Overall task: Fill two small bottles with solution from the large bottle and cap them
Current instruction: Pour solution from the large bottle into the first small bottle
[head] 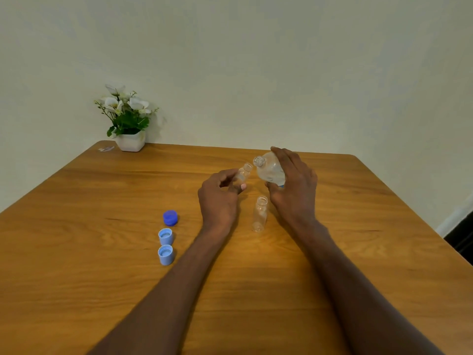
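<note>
Clearly the person is preparing the first pour. The left hand [220,198] grips a small clear plastic bottle [243,174] with curled fingers and thumb and leans its open mouth to the right. The right hand [294,185] is wrapped around the large clear plastic bottle [270,170], tilted so that its open neck comes near the small mouth; I think this is to make the stream short and easy to aim. I cannot tell if liquid is flowing yet.

A second small clear bottle [259,213] stands upright and open between the two wrists, near the right one, so a careless move could knock it. A dark blue cap [170,217] and two light blue caps [165,248] wait in a row to the left, well apart from the hands. The wooden table [102,265] has much free room on all sides, and the white flower pot [130,140] stands far away in the corner.
</note>
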A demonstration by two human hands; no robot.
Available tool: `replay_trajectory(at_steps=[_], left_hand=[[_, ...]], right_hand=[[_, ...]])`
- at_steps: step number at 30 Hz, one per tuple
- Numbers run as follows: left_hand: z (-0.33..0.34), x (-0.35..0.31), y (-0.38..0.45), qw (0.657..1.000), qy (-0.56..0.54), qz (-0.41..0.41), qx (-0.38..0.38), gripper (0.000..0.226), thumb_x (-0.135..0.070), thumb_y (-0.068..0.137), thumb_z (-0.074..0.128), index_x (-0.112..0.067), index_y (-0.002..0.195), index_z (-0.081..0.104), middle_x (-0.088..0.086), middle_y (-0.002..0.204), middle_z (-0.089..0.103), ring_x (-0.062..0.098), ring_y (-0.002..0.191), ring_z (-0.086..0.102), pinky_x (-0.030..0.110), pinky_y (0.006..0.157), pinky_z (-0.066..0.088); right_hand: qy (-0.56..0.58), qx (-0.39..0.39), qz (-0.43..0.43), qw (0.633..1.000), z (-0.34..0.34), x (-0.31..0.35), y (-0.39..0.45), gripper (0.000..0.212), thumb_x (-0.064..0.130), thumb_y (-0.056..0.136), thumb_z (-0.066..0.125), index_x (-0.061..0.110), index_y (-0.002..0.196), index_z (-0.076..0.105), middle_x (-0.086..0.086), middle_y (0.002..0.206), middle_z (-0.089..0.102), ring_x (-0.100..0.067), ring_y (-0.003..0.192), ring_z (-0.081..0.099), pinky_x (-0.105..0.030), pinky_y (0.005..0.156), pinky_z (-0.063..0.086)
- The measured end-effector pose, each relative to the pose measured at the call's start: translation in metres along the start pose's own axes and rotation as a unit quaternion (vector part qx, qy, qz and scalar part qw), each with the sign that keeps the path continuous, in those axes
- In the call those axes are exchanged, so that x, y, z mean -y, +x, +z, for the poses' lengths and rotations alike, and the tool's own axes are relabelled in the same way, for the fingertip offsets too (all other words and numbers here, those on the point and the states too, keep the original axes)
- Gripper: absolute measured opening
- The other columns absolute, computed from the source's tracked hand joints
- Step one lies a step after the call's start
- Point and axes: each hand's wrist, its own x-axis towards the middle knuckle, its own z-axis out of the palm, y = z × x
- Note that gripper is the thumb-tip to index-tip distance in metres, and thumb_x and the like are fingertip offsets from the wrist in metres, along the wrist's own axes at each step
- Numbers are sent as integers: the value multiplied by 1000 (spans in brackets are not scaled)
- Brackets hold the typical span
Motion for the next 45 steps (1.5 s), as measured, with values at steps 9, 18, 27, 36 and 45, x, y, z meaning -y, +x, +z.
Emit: replay_trajectory(at_steps=[9,18,27,36,45], left_hand=[[0,0,0,1000,17,-9,6,40,-7,80,85,-18,117,78,-5,109,77,9,103,69,28,95,55],[0,0,0,999,29,-12,14,40,-9,80,86,-19,118,78,-5,111,76,8,105,67,24,95,54],[0,1,0,999,43,-18,14,39,-10,80,86,-20,117,78,-7,110,76,7,103,66,19,88,52],[0,2,1,999,42,-24,24,38,-9,81,85,-20,117,79,-8,110,77,7,104,67,18,88,52],[0,3,1,998,39,-32,25,37,-9,77,87,-21,112,80,-8,104,77,10,102,68,32,93,57]], right_hand=[[-29,9,-7,1000,0,-5,1,86,7,76,83,29,151,50,5,151,54,-17,142,48,-49,116,33],[-30,18,-16,999,0,-6,-1,86,3,75,82,28,151,51,4,150,55,-17,142,47,-55,116,33],[-36,18,-13,999,-1,-4,-2,86,-1,74,79,31,150,52,6,150,55,-17,141,47,-57,117,31],[-47,25,-24,998,-2,-4,-2,87,-1,74,80,31,150,52,6,150,54,-15,142,45,-56,119,29],[-53,31,-25,998,-5,-2,-2,87,-5,74,77,31,150,53,6,149,55,-17,142,45,-57,123,20]])
